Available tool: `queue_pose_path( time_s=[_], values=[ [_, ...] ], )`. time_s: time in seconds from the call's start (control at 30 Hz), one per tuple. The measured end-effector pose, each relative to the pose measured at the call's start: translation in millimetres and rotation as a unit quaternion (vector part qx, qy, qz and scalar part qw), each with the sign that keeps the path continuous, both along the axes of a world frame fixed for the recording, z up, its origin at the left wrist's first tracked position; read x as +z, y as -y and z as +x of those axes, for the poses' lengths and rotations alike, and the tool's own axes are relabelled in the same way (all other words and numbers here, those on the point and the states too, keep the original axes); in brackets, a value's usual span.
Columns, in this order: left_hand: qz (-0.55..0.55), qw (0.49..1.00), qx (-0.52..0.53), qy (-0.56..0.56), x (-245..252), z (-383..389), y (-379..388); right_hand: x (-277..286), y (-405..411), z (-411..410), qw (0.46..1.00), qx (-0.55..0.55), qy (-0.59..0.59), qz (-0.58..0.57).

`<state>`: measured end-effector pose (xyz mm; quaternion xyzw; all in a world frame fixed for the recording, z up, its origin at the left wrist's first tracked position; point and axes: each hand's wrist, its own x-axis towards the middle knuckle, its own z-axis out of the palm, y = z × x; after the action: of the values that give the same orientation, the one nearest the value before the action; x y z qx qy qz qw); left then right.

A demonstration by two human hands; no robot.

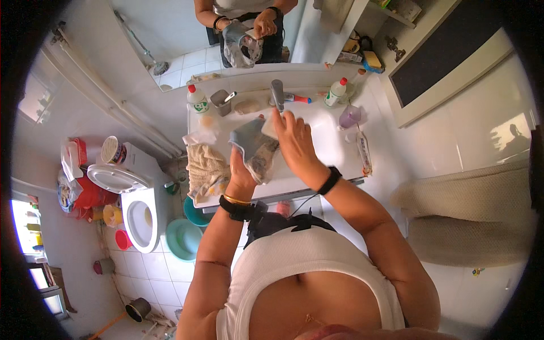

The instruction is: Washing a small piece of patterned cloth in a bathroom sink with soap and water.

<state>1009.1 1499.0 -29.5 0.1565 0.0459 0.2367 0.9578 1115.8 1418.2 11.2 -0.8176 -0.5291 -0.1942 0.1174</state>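
Over the washbasin (327, 146), my left hand (243, 172) holds up a grey-blue cloth garment (254, 140) with a pale trim and a dark patterned part. Most of its fingers are hidden behind the cloth. My right hand (298, 146) grips a whitish bar (269, 128), which looks like soap, by its edge. The bar lies against the garment's upper right side, and the mirror (178, 34) shows the same hold. Just beyond my hands stands the grey faucet (277, 91). A red-and-blue handled brush (297, 98) lies beside the faucet's base.
On the counter are two red-capped bottles (197, 100) (335, 92), a grey cup (222, 103), a soap dish (247, 106), a beige towel (206, 165), a purple cup (350, 116) and a tube (364, 148). A toilet (142, 221) and teal basins (183, 240) stand at left.
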Motion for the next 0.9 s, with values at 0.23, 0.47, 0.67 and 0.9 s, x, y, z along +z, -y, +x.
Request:
queue_pose_path(
  time_s=[0.23, 0.47, 0.67, 0.9],
  values=[
    [0.041, 0.998, -0.004, 0.045, -8, -6, -2, 3, 3, -34, 0.995, 0.090, -0.033, 0.004],
    [0.029, 0.995, -0.050, 0.083, -6, -4, -1, 4, 5, -47, 0.995, 0.087, -0.041, 0.010],
    [0.097, 0.995, -0.036, 0.013, -8, -4, 7, 15, -9, -21, 0.999, 0.031, -0.041, -0.003],
    [0.107, 0.990, 0.000, 0.090, 23, -3, -13, -21, 31, -19, 0.935, 0.161, -0.293, 0.114]
  ],
)
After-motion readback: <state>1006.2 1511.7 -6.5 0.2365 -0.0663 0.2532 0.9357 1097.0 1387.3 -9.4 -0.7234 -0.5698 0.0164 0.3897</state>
